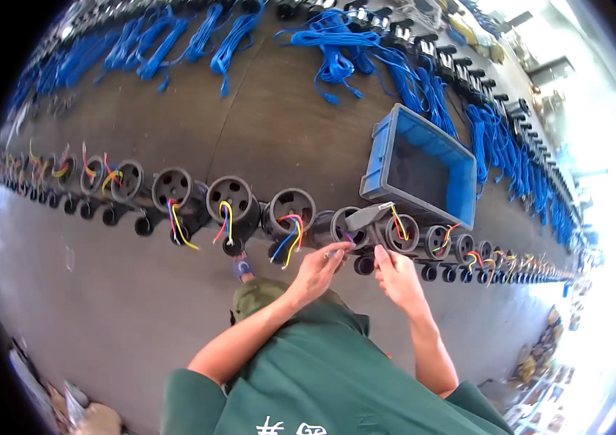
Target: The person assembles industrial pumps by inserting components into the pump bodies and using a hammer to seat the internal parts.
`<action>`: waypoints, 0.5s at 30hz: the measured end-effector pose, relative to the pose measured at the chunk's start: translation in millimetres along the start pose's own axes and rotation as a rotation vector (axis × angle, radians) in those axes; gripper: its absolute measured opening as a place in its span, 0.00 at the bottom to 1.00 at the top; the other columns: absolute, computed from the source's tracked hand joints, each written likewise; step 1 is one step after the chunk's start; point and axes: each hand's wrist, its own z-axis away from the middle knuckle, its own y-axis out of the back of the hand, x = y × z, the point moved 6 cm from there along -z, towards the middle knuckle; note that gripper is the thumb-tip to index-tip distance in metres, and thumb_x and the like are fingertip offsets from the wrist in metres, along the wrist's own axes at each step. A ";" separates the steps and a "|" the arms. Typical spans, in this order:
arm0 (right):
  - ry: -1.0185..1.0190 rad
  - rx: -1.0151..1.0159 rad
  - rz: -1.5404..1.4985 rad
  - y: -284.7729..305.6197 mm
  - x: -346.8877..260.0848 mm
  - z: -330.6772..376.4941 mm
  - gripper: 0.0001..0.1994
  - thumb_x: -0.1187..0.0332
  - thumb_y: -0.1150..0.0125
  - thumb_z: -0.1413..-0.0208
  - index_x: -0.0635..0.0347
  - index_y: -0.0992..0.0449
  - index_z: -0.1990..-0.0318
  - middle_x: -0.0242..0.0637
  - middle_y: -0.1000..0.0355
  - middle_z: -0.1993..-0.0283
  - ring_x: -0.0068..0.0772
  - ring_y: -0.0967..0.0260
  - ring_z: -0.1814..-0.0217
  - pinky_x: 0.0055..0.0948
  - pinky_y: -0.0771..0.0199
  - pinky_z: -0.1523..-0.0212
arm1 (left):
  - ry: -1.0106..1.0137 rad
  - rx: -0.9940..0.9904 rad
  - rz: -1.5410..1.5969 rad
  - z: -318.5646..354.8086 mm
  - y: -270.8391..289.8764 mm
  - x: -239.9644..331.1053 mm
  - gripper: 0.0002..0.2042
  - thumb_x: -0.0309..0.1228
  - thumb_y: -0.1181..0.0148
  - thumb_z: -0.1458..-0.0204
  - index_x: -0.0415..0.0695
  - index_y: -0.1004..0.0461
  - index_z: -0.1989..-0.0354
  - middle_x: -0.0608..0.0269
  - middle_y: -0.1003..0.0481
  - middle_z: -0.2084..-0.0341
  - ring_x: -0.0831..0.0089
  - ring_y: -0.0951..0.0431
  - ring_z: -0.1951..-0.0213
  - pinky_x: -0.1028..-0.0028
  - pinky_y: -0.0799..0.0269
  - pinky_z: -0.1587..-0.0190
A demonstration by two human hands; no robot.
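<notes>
My left hand (318, 271) is closed in a pinch on thin coloured wires (348, 236) that come from a round black housing (338, 224). In my right hand (398, 280) is a grey hand tool (367, 217) with a long flat head, its exact kind unclear. Its head lies across the rim of that same housing, close above my left fingertips. Just to the right stands another black housing (401, 233) with red and yellow wires. A similar housing (293, 210) on the left has blue, red and yellow wires hanging over its rim.
Similar black housings (230, 200) with loose wires run in a long row to both sides. A blue plastic crate (418, 168) stands just beyond my hands. Bundles of blue cable (333, 54) and more black parts line the far side of the brown surface (264, 123).
</notes>
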 end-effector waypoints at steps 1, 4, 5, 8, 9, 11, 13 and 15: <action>0.064 0.021 -0.026 6.9 -6.1 2.2 0.22 0.49 0.48 0.29 0.56 0.32 0.70 0.21 0.40 0.80 0.12 0.47 0.81 0.20 0.47 0.82 | 0.012 0.017 -0.003 -3.2 -0.4 -1.4 0.16 0.38 0.51 0.29 0.43 0.24 0.41 0.71 0.24 0.64 0.82 0.27 0.63 0.78 0.28 0.55; 0.065 0.005 -0.345 23.1 -33.4 27.2 0.21 0.51 0.48 0.28 0.56 0.33 0.69 0.20 0.41 0.79 0.10 0.48 0.81 0.17 0.48 0.82 | -0.140 0.122 -0.174 -0.5 -4.2 2.2 0.17 0.38 0.52 0.28 0.42 0.24 0.42 0.72 0.24 0.66 0.82 0.27 0.64 0.77 0.26 0.58; 0.102 0.016 -0.360 32.2 -36.3 34.0 0.22 0.49 0.49 0.29 0.56 0.33 0.69 0.19 0.42 0.79 0.09 0.49 0.81 0.17 0.48 0.81 | -0.015 0.163 -0.063 4.1 -5.9 0.5 0.18 0.40 0.53 0.28 0.40 0.27 0.41 0.69 0.25 0.68 0.80 0.25 0.66 0.75 0.25 0.60; 0.133 0.100 -0.457 56.5 -14.7 45.2 0.22 0.48 0.48 0.29 0.56 0.34 0.69 0.19 0.43 0.79 0.09 0.50 0.80 0.16 0.50 0.81 | 0.162 0.258 0.244 7.4 -17.4 48.1 0.23 0.43 0.55 0.28 0.39 0.38 0.33 0.60 0.23 0.70 0.73 0.22 0.71 0.71 0.23 0.64; 0.129 0.125 -0.494 65.8 -4.8 48.4 0.22 0.48 0.47 0.30 0.55 0.35 0.69 0.18 0.43 0.79 0.08 0.50 0.80 0.16 0.50 0.81 | 0.290 0.275 0.244 14.7 -29.0 66.5 0.27 0.43 0.56 0.28 0.39 0.47 0.28 0.57 0.22 0.69 0.73 0.22 0.72 0.72 0.24 0.66; 0.125 0.190 -0.514 83.4 19.7 49.1 0.22 0.47 0.47 0.30 0.55 0.35 0.69 0.18 0.44 0.79 0.08 0.50 0.80 0.16 0.51 0.81 | 0.216 0.133 -0.127 29.8 -65.6 116.5 0.29 0.38 0.56 0.28 0.39 0.57 0.25 0.57 0.22 0.69 0.74 0.22 0.72 0.73 0.25 0.68; 0.114 0.273 -0.487 98.4 45.1 49.9 0.22 0.47 0.46 0.30 0.54 0.35 0.70 0.17 0.44 0.79 0.08 0.51 0.80 0.16 0.52 0.81 | -0.196 0.068 -0.563 22.9 -95.6 147.9 0.33 0.27 0.44 0.37 0.40 0.52 0.26 0.52 0.22 0.60 0.68 0.21 0.70 0.72 0.25 0.69; 0.131 0.286 -0.508 110.6 56.7 53.3 0.21 0.48 0.47 0.30 0.53 0.35 0.70 0.17 0.44 0.79 0.08 0.50 0.81 0.16 0.52 0.81 | -0.606 -0.096 -1.127 -20.1 -129.3 156.2 0.29 0.28 0.37 0.43 0.42 0.37 0.33 0.43 0.28 0.47 0.55 0.21 0.60 0.63 0.23 0.59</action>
